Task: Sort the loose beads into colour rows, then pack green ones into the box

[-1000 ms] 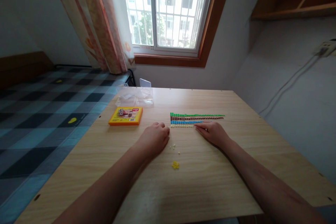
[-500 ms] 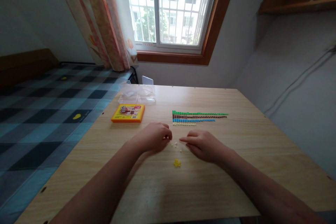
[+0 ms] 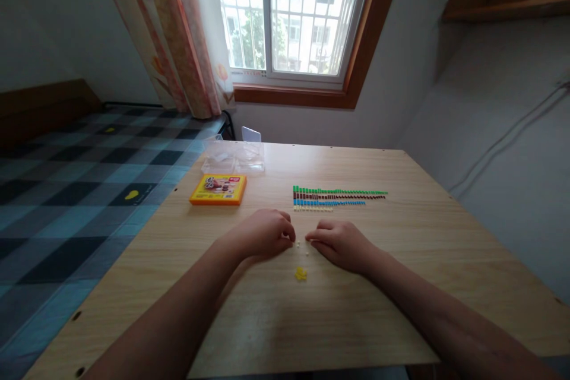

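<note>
My left hand (image 3: 267, 234) rests on the table just left of a few tiny cream-white pieces (image 3: 298, 244), its fingers curled and thumb and forefinger pinched together. What sits between those tips, if anything, is too small to make out. On the other side of the same pieces is my right hand (image 3: 341, 243), forefinger pointing inward with the thumb drawn close beneath it; anything held there is hidden. Beyond the hands lie rows of small pieces: green (image 3: 338, 191), brown (image 3: 333, 196), blue (image 3: 327, 203) and a shorter cream row (image 3: 312, 209). A small yellow heap (image 3: 301, 274) lies nearer me.
A yellow-orange box (image 3: 218, 190) with a printed lid lies at the left of the wooden table (image 3: 392, 320). Behind it stand clear plastic containers (image 3: 234, 157). A bed with a checked cover (image 3: 89, 190) adjoins the left; a window (image 3: 303, 18) is ahead.
My left hand has shifted slightly right over some of the loose cream pieces, so fewer show. The right hand's thumb and forefinger have come closer together. The view tilted slightly.
</note>
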`<state>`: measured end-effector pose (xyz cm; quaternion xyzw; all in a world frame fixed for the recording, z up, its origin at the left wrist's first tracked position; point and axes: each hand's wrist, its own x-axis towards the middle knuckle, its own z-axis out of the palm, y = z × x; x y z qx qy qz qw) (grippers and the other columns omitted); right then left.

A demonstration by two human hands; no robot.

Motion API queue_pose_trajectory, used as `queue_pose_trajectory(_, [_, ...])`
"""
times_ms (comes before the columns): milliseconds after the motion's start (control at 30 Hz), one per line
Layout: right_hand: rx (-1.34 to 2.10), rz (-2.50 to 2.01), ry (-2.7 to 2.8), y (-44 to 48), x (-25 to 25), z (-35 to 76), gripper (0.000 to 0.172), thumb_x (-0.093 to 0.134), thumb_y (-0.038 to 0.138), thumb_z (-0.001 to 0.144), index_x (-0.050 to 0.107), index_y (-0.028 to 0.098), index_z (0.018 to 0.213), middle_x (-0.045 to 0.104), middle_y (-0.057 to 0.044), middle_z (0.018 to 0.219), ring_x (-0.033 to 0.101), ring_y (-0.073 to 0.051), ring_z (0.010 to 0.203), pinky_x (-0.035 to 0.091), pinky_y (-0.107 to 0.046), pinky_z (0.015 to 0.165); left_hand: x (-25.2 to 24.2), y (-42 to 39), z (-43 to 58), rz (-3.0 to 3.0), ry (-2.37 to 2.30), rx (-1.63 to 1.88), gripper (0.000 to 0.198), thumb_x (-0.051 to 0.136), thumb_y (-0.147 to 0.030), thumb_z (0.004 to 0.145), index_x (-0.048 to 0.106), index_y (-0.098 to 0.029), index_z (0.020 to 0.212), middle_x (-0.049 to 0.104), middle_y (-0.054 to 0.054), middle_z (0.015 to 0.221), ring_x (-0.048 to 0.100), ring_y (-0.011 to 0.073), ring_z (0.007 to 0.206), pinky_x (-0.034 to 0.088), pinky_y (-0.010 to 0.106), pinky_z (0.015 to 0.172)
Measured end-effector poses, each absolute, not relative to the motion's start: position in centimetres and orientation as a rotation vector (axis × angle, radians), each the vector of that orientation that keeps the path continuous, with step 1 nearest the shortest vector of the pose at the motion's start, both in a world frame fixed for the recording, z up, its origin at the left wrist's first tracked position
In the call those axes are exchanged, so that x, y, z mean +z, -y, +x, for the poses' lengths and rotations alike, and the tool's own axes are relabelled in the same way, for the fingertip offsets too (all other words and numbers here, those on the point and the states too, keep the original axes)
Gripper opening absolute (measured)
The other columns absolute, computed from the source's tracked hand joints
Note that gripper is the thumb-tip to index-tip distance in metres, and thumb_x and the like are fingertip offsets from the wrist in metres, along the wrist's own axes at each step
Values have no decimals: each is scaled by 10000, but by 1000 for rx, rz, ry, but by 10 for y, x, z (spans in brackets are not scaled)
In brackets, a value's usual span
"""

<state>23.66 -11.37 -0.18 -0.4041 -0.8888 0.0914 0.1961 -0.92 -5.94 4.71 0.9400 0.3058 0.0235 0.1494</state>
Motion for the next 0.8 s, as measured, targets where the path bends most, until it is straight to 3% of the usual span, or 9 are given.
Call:
queue_pose_trajectory(133, [287, -1201, 2435, 110, -2, 245, 210, 542, 236, 983, 749, 232, 949, 710, -39, 909, 653, -161, 831, 459, -258, 744, 42, 59, -8, 2678, -848, 94, 208, 614, -212, 807, 799, -286, 866, 746, -8, 918, 671, 164, 806, 477, 266, 730])
queue_pose_trajectory(533, [136, -1410, 2509, 110, 14, 287, 240, 539, 209, 955, 745, 225, 835, 721, -46, 864, 638, -170, 759, 431, -274, 691, 39, 58, -7, 2721, -833, 95, 153, 608, -169, 802, 741, -243, 787, 726, -5, 885, 650, 163, 804, 460, 275, 708])
queue_pose_trajectory(800, [215, -1397, 2382, 109, 6, 287, 220, 577, 217, 916, 780, 264, 985, 758, -42, 963, 685, -190, 863, 493, -290, 780, 36, 56, -8, 2711, -858, 110, 152, 581, -167, 819, 720, -223, 796, 725, 14, 869, 646, 164, 792, 463, 270, 707])
